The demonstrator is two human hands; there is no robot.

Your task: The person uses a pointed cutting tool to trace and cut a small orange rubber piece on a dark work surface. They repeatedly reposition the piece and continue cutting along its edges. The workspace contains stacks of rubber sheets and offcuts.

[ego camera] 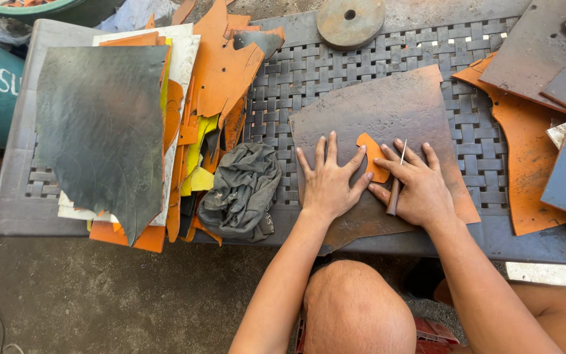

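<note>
Bare knee (355,308) is filling the bottom of the view, just under the near edge of the woven grey table (361,65). Up on the table, near that same edge, a big brown leather sheet (388,105) is lying flat, its lower corner hanging slightly over the side. Left hand (329,183) is pressing down on the sheet, open and flat, fingers spread wide, thumb touching a small orange pattern piece (373,156) that is sitting on the leather. Right hand (420,190) is coming in from the other side, index finger laying on the orange piece while the rest of the hand is gripping a slim wooden-handled cutting tool (396,183), its thin blade pointing away along the pattern's right edge. Just left of the hands, a crumpled grey cloth (240,190) is bunching near the front edge. Further left, a dark grey hide (103,131) is draping over a stack of orange and yellow scraps (211,98). Along the right edge, more orange and dark sheets (545,98) are overlapping, and a round metal disc (350,21) is resting at the far edge.
</note>
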